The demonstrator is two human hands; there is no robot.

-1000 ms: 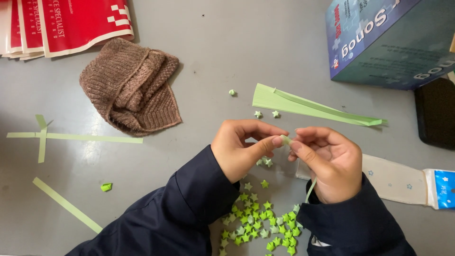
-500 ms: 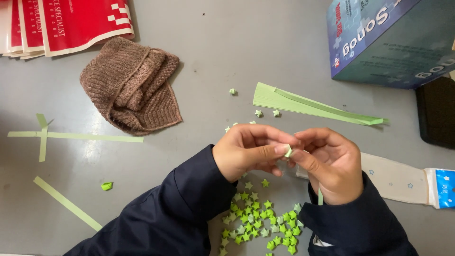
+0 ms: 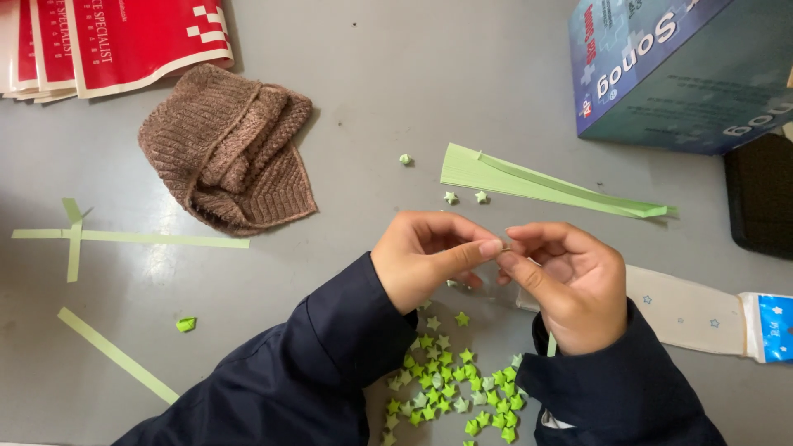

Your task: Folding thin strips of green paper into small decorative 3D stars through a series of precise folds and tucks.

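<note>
My left hand (image 3: pixel 429 256) and my right hand (image 3: pixel 570 281) meet fingertip to fingertip over a grey table (image 3: pixel 396 99). Between them they pinch a small folded green paper piece (image 3: pixel 505 247), mostly hidden by the fingers. The tail of a green paper strip (image 3: pixel 551 344) hangs below my right hand. A pile of several small green paper stars (image 3: pixel 450 388) lies just below my hands, between my dark blue sleeves. A bundle of light green paper strips (image 3: pixel 545 183) lies beyond my hands.
A brown knitted hat (image 3: pixel 231 149) lies at upper left, below red booklets (image 3: pixel 107 41). Loose green strips (image 3: pixel 124 238) and a green scrap (image 3: pixel 186 325) lie at left. A blue box (image 3: pixel 686 74) stands upper right, a black object (image 3: pixel 760 194) and a white packet (image 3: pixel 702 314) at right.
My hands have closed tighter on the small green piece, which is now almost hidden. The hanging strip tail has become shorter. Nothing else on the table has moved.
</note>
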